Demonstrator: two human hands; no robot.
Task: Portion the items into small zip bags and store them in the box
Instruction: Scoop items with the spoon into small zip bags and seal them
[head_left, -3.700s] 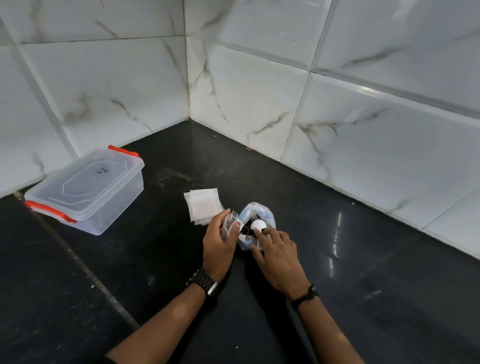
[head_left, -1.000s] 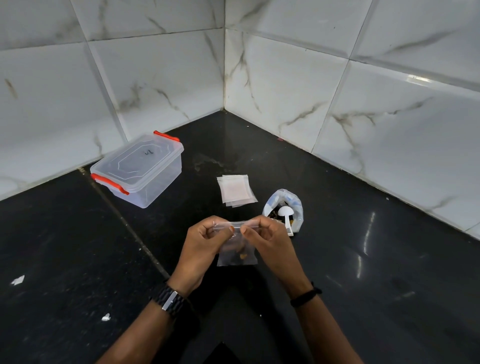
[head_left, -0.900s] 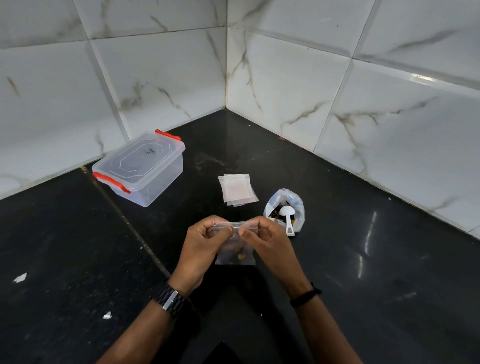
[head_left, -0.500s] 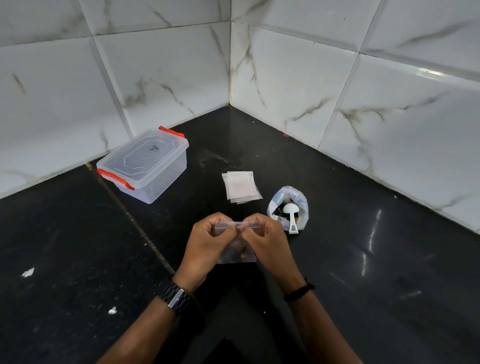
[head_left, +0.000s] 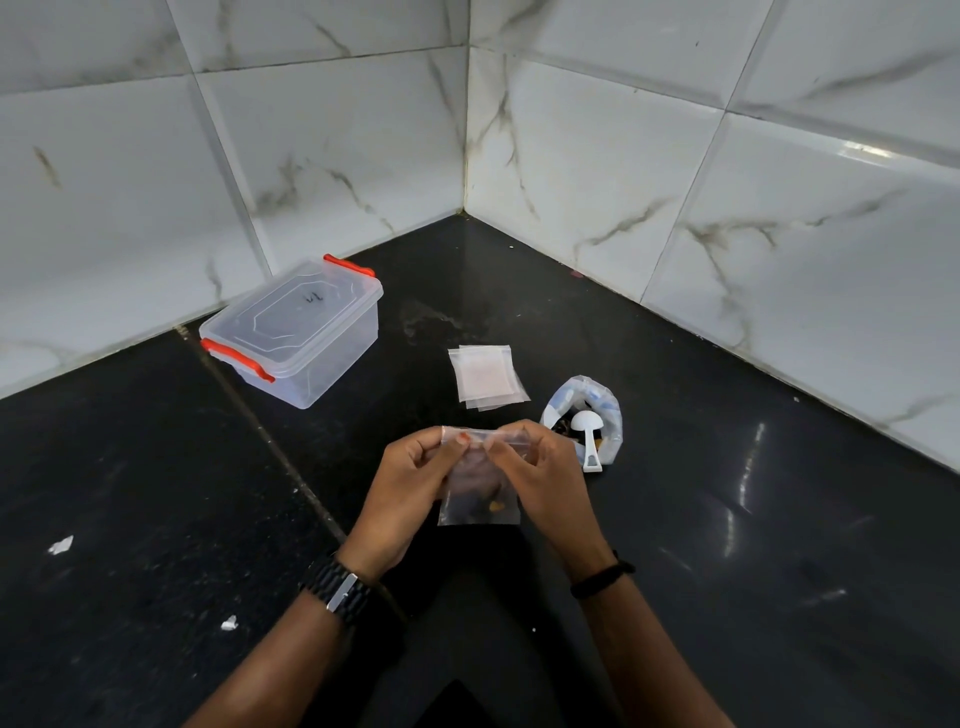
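At the far left of the black counter, two small white scraps lie on the dark stone, one nearer than the other. Farther back, close to the left marble-tiled wall, stands a clear plastic box with its lid on and an orange-red latch at each end; a small dark mark shows on the lid. To its right, in the middle of the counter, a little stack of empty zip bags lies flat, slightly fanned. Nearer than the stack, the left hand, with a dark watch on its wrist, pinches the left part of the top edge of a small zip bag between thumb and curled fingers. That bag hangs upright between the two hands, off the counter, with a few dark and tan pieces gathered at its bottom. The right hand, with a black band at the wrist, pinches the right part of the same top edge, its fingers curled over it. Just beside and beyond the right hand sits an open plastic pouch holding dark items, with a white scoop resting in its mouth, handle pointing toward the near side. The right marble wall runs behind it.
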